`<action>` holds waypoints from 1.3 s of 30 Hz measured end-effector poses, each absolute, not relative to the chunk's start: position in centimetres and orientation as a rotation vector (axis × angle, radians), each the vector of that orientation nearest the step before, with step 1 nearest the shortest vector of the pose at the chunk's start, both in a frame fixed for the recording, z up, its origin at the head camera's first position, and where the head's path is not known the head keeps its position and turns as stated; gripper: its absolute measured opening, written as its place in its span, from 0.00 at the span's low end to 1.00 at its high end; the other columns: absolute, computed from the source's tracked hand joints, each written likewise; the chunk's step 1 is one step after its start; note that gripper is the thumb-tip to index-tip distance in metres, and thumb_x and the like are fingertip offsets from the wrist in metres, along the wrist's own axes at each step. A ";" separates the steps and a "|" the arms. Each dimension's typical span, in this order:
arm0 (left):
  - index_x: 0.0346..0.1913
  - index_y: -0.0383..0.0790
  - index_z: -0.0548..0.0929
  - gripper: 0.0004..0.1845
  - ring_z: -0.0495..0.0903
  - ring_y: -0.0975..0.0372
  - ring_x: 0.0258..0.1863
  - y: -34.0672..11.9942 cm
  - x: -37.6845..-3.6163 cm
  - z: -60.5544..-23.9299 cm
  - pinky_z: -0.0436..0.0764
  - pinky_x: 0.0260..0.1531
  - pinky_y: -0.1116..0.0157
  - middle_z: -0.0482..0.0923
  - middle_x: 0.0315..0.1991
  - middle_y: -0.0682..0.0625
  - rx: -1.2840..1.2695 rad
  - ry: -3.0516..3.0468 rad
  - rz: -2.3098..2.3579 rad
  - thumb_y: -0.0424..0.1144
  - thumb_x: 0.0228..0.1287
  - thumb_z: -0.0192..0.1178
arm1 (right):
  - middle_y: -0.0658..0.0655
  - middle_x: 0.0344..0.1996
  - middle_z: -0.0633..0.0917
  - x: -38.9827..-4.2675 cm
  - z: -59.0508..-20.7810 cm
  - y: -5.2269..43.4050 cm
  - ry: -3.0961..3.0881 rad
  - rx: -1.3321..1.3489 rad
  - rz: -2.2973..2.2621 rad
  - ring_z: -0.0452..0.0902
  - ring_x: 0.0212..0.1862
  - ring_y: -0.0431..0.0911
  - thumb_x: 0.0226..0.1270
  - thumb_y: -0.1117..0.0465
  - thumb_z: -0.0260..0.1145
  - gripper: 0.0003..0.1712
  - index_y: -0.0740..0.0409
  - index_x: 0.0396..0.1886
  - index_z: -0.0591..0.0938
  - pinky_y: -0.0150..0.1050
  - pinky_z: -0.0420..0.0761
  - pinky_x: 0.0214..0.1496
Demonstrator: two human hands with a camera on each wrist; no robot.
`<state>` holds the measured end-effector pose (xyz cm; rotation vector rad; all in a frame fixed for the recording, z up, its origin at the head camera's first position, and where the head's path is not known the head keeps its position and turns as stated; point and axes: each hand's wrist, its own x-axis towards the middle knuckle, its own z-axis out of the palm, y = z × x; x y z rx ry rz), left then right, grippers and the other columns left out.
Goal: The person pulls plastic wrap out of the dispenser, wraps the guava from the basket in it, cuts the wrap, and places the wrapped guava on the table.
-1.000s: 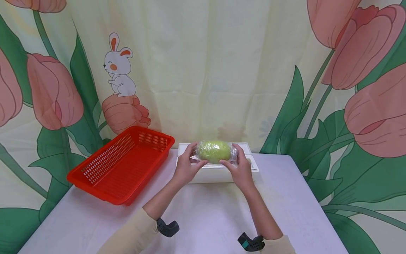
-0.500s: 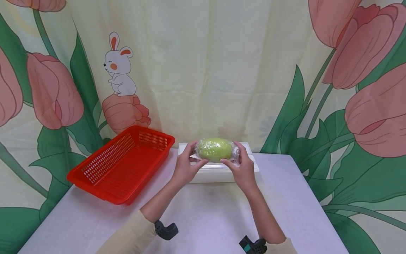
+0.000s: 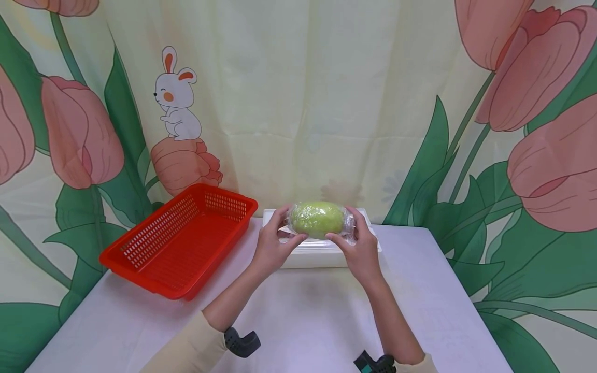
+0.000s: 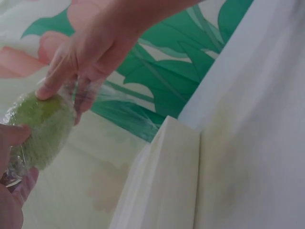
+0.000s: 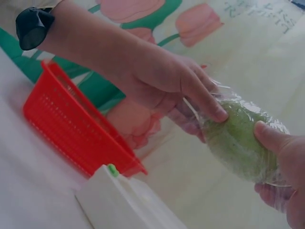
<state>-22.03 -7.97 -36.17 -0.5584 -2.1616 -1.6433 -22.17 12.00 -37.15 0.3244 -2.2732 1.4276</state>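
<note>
Between both hands is an oval green fruit (image 3: 319,218) wrapped in clear cling film, held lengthwise from side to side. My left hand (image 3: 273,244) grips its left end, thumb along the near side and fingers behind. At the opposite end my right hand (image 3: 361,249) pinches the bunched film and the fruit's edge in the same way. The right wrist view shows the thumbs pressing the wrapped fruit (image 5: 240,143) from both ends. Film trails off the right-hand end in the left wrist view. Just behind and below the hands stands a long white box (image 3: 314,260), partly hidden by them.
A red plastic basket (image 3: 179,248) with perforated sides stands on the table's left. The white-covered table (image 3: 303,316) reaches back to a curtain (image 3: 298,103) printed with tulips and a rabbit. A small green piece (image 5: 113,170) shows on the white box's corner.
The wrapped fruit has risen slightly, and my right hand has shifted a little to the right. Both hands keep their hold on it; basket and box stay put.
</note>
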 end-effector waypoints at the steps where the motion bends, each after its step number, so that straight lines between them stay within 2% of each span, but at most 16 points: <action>1: 0.59 0.42 0.67 0.35 0.78 0.53 0.49 -7.9 -21.6 -35.8 0.83 0.39 0.60 0.75 0.53 0.45 -0.560 -2.164 -1.641 0.32 0.47 0.69 | 0.57 0.56 0.75 -22.1 -37.1 12.0 -2.273 0.326 1.427 0.74 0.55 0.49 0.47 0.47 0.71 0.44 0.44 0.65 0.62 0.46 0.77 0.55; 8: 0.59 0.38 0.67 0.34 0.78 0.53 0.49 -7.9 -20.1 -34.2 0.82 0.39 0.65 0.75 0.52 0.44 -0.586 -2.150 -1.631 0.30 0.48 0.68 | 0.56 0.55 0.76 -21.5 -36.5 12.1 -2.266 0.336 1.384 0.76 0.53 0.47 0.46 0.47 0.71 0.45 0.45 0.65 0.63 0.43 0.78 0.53; 21: 0.59 0.39 0.67 0.33 0.78 0.54 0.47 -8.0 -19.6 -34.0 0.82 0.39 0.62 0.76 0.51 0.45 -0.579 -2.135 -1.625 0.32 0.48 0.69 | 0.54 0.53 0.76 -20.8 -35.7 12.1 -2.246 0.344 1.370 0.75 0.51 0.44 0.46 0.49 0.72 0.43 0.40 0.63 0.64 0.39 0.79 0.50; 26: 0.59 0.44 0.68 0.35 0.78 0.56 0.46 -8.1 -20.5 -35.1 0.82 0.38 0.62 0.76 0.50 0.48 -0.582 -2.094 -1.641 0.35 0.46 0.70 | 0.53 0.53 0.76 -20.7 -35.5 12.2 -2.247 0.350 1.360 0.75 0.50 0.44 0.47 0.48 0.72 0.42 0.40 0.63 0.64 0.39 0.80 0.50; 31: 0.59 0.51 0.67 0.36 0.76 0.61 0.47 -8.3 -21.3 -36.1 0.82 0.38 0.65 0.75 0.49 0.54 -0.625 -2.093 -1.631 0.43 0.44 0.72 | 0.54 0.51 0.76 -20.8 -35.5 12.4 -2.278 0.340 1.395 0.75 0.47 0.45 0.49 0.50 0.70 0.39 0.41 0.63 0.65 0.34 0.80 0.47; 36: 0.59 0.55 0.63 0.42 0.71 0.61 0.55 -8.5 -21.6 -36.4 0.80 0.46 0.65 0.68 0.55 0.57 -0.656 -2.172 -1.699 0.45 0.39 0.74 | 0.56 0.51 0.75 -21.1 -35.8 12.7 -2.355 0.326 1.479 0.74 0.47 0.47 0.56 0.51 0.67 0.34 0.42 0.62 0.64 0.32 0.78 0.44; 39: 0.61 0.59 0.59 0.46 0.72 0.59 0.56 -8.6 -21.7 -36.5 0.79 0.49 0.64 0.67 0.57 0.57 -0.668 -2.212 -1.730 0.43 0.37 0.75 | 0.56 0.50 0.75 -21.2 -36.1 12.7 -2.399 0.330 1.466 0.73 0.47 0.47 0.59 0.50 0.64 0.31 0.44 0.62 0.64 0.34 0.78 0.44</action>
